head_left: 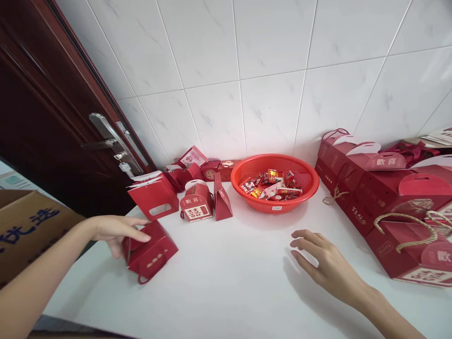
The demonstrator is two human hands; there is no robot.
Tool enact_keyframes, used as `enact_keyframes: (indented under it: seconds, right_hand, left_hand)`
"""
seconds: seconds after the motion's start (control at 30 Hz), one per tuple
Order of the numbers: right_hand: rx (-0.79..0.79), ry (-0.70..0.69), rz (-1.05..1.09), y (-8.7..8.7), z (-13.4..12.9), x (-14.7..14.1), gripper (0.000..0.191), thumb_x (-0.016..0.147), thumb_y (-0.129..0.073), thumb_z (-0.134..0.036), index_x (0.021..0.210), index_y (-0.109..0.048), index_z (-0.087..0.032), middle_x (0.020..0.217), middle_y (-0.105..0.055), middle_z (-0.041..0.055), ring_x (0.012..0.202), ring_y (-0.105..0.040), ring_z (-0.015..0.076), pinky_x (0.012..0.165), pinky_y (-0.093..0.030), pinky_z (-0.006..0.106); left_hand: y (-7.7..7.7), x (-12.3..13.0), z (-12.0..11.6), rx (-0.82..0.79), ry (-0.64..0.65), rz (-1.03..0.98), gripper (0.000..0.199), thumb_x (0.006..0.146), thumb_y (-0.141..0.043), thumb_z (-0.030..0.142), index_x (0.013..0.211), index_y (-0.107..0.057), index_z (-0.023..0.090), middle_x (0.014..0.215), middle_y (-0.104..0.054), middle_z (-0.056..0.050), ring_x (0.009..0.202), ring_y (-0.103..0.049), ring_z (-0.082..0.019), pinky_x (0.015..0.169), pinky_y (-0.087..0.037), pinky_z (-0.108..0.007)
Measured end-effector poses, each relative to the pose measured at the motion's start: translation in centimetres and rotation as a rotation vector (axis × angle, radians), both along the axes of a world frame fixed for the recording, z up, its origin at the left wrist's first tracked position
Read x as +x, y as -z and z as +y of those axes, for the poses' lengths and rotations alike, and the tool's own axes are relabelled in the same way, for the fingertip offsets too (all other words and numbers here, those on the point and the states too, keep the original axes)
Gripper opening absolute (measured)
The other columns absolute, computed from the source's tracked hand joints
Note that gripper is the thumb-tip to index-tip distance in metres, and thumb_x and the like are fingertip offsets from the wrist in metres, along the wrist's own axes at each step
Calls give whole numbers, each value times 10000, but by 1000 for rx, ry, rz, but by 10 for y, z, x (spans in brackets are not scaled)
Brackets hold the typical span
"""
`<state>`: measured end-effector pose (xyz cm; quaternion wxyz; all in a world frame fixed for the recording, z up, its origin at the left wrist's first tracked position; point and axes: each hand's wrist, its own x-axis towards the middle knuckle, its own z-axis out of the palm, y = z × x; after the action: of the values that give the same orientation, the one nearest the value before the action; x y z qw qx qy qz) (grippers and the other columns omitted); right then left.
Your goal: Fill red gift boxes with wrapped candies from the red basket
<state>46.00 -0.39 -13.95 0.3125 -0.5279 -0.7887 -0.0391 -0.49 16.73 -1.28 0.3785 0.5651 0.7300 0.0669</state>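
Observation:
My left hand [122,231] grips a dark red gift box [157,252] by its upper left side, thumb on top. The box is tilted over the left part of the white table, and a red cord loop hangs from its lower edge. Over the table on the right, my right hand [314,256] holds nothing, its fingers apart and slightly bent. Beyond it stands a red plastic basket [254,200] with wrapped candies [273,186] inside. Behind the held box are a red bag with a cut-out handle [150,193], a small lidded box [196,201] and a narrow triangular box [222,205].
Several larger red boxes with cord handles [356,188] line the table's right side. More small red boxes [212,170] lean by the tiled wall [271,108]. A cardboard carton [31,226] and a dark door [52,94] are at the left. The table [226,282] ends near the front.

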Motion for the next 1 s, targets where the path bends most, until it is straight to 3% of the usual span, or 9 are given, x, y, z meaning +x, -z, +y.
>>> enact_keyframes:
  seconds: [0.03, 0.07, 0.2, 0.33, 0.5, 0.6, 0.73, 0.87, 1.0]
  right_hand:
    - [-7, 0, 2, 1, 1, 0, 191, 992, -477, -238, 974, -666, -218, 1067, -710, 104, 846, -705, 222, 669, -595, 357]
    - [-12, 0, 5, 2, 1, 0, 189, 991, -478, -235, 971, -665, -218, 1065, -710, 104, 843, -705, 222, 670, -596, 359]
    - [-40, -7, 15, 4, 3, -1, 187, 987, -479, -227, 970, -666, -220, 1064, -706, 104, 835, -706, 220, 675, -596, 358]
    - [-72, -7, 9, 5, 3, -1, 195, 987, -474, -229, 973, -668, -215, 1065, -703, 107, 813, -702, 213, 671, -596, 362]
    - [-95, -10, 8, 4, 1, -2, 199, 990, -467, -233, 980, -666, -217, 1073, -700, 109, 833, -703, 220, 700, -598, 382]
    - [-97, -9, 6, 5, 1, -1, 205, 992, -460, -230, 982, -664, -219, 1075, -699, 113, 836, -703, 220, 695, -594, 375]
    - [-92, -20, 14, 5, 2, -2, 207, 995, -454, -232, 981, -660, -216, 1070, -700, 116, 818, -703, 217, 698, -595, 380]
    - [-126, -48, 61, 2, 1, -8, 191, 992, -459, -226, 1048, -641, -214, 1073, -700, 112, 790, -700, 200, 694, -597, 370]
    - [-174, -117, 167, -4, -1, -20, 325, 991, -483, -241, 1312, -532, -226, 1150, -671, 114, 795, -702, 174, 737, -613, 356]
  left_hand:
    - [-1, 13, 4, -158, -9, -59, 633, 396, -925, 429, 963, -730, 227, 851, -793, -117, 865, -757, -411, 635, -627, -430]
    - [-1, 25, 9, -193, -30, -115, 641, 388, -946, 413, 955, -720, 218, 893, -795, -121, 901, -756, -392, 655, -628, -392]
    - [5, 71, 28, -143, 0, -271, 527, 494, -932, 427, 922, -725, 201, 1044, -780, -109, 970, -743, -341, 680, -632, -339]
    - [23, 103, 46, -46, -55, -495, 335, 571, -882, 258, 832, -702, 147, 947, -759, -120, 883, -749, -274, 785, -640, -321]
    - [31, 120, 52, 38, -167, -626, 435, 632, -849, 163, 1013, -640, 146, 1155, -691, -136, 826, -760, -268, 834, -645, -425]
    - [27, 121, 45, 13, -55, -601, 648, 599, -895, 195, 1183, -617, 167, 1171, -698, -131, 890, -759, -282, 868, -634, -417]
    - [22, 116, 33, 37, 162, -392, 902, 572, -909, 281, 1383, -519, 220, 1102, -723, -103, 1018, -730, -294, 851, -618, -379]
    - [18, 118, 21, 130, 333, -246, 1027, 581, -867, 342, 1496, -411, 249, 859, -725, -13, 921, -735, -282, 788, -596, -362]
    - [12, 134, 1, 16, 470, -298, 1082, 626, -785, 298, 1567, -260, 196, 713, -704, 25, 825, -739, -262, 796, -569, -366]
